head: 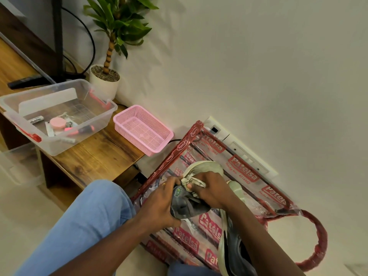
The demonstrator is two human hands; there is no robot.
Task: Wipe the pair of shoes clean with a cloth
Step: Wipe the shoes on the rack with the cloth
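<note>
A grey shoe with a pale sole is held up over a clear plastic bag printed in red. My left hand grips the shoe's dark tongue and heel part. My right hand pinches the pale laces at the top of the shoe. The second shoe lies below my right forearm, sole edge up, partly hidden. No cloth shows in either hand.
A wooden bench at the left carries a clear bin of small items and a pink basket. A potted plant stands by the wall. The bag's red handle loops right. My jeans-clad knee is at lower left.
</note>
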